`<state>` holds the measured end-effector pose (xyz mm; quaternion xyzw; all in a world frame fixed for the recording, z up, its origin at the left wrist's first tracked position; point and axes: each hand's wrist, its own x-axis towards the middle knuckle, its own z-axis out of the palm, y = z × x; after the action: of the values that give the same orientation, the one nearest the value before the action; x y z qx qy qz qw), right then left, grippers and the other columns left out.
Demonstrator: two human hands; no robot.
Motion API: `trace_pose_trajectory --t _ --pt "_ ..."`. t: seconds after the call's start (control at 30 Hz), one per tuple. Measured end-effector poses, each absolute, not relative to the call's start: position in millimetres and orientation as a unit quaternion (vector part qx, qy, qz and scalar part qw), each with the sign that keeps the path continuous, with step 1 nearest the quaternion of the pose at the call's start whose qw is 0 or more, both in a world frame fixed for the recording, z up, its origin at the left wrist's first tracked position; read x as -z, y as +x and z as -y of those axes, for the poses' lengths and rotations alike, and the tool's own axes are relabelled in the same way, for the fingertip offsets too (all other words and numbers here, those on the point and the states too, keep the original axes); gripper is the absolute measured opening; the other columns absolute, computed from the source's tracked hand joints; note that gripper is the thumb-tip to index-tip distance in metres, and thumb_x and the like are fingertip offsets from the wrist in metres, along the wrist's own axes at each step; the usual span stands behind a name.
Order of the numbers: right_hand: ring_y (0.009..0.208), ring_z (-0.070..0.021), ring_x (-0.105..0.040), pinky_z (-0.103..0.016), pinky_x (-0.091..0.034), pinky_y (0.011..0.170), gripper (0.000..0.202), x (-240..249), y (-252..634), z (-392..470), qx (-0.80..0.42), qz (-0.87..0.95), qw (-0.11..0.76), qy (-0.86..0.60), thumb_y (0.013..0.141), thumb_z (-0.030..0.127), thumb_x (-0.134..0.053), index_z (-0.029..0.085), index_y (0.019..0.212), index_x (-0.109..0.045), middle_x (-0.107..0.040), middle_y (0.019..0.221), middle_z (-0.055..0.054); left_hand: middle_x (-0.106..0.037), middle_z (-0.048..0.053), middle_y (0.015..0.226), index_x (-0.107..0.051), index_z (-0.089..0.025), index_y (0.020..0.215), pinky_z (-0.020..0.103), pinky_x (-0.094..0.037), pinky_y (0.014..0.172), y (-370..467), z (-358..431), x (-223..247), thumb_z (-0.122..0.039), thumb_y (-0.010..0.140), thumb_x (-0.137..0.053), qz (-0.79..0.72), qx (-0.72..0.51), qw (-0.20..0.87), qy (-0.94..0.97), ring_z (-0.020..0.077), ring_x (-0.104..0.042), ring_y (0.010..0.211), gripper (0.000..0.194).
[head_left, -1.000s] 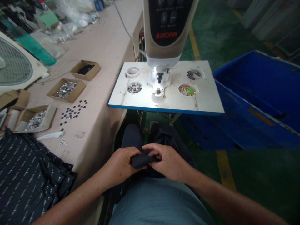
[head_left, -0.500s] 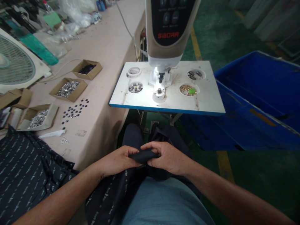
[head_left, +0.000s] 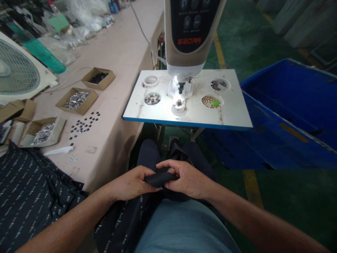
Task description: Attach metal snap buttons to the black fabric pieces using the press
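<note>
Over my lap lies a dark garment (head_left: 118,221) with rows of white lettering. My left hand (head_left: 134,182) is closed on a folded edge of its black cloth, thumb toward me. From the other side my right hand (head_left: 185,179) pinches the same fold, its index finger reaching over the top toward the left. The bunched fold spans the gap between both hands. Beyond them stands a snap-fastening machine (head_left: 191,38) marked SIBORA, its lower die (head_left: 179,103) with no cloth on it.
White machine table (head_left: 197,117) has round cups of metal parts. On the left bench (head_left: 110,102) are small boxes (head_left: 77,101) of fasteners, loose dark snaps (head_left: 81,126), a fan (head_left: 18,70) and stacked printed fabric (head_left: 31,196). A blue bin (head_left: 276,123) stands at right.
Both hands keep hold of the fold. They shift very slightly, and the folded cloth turns a little between the fingers.
</note>
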<state>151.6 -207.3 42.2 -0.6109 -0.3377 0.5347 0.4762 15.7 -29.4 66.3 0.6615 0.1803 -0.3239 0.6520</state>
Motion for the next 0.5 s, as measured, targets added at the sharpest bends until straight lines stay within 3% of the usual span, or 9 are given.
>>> trace_pose_trajectory --t 0.27,0.5 --pt "0.078 -0.0171 -0.069 -0.025 -0.047 0.069 0.049 -41 150 206 -0.465 0.370 0.466 -0.655 0.072 0.011 -0.064 0.018 0.121 -0.065 -0.075 0.091 -0.001 -0.043 -0.003 0.069 -0.063 -0.012 0.080 0.025 -0.027 0.063 12 34 -50 -0.034 0.079 -0.068 -0.215 0.253 0.653 0.681 0.0105 -0.034 0.066 0.023" --pt "0.072 -0.0165 -0.066 -0.023 -0.044 0.062 0.037 -33 165 203 -0.479 0.343 0.478 -0.651 0.069 0.015 -0.070 0.017 0.106 -0.070 -0.074 0.081 0.000 -0.038 -0.003 0.067 -0.059 -0.012 0.075 0.025 -0.024 0.061 15 41 -51 -0.030 0.072 -0.066 -0.227 0.219 0.674 0.668 0.0104 -0.031 0.066 0.019"
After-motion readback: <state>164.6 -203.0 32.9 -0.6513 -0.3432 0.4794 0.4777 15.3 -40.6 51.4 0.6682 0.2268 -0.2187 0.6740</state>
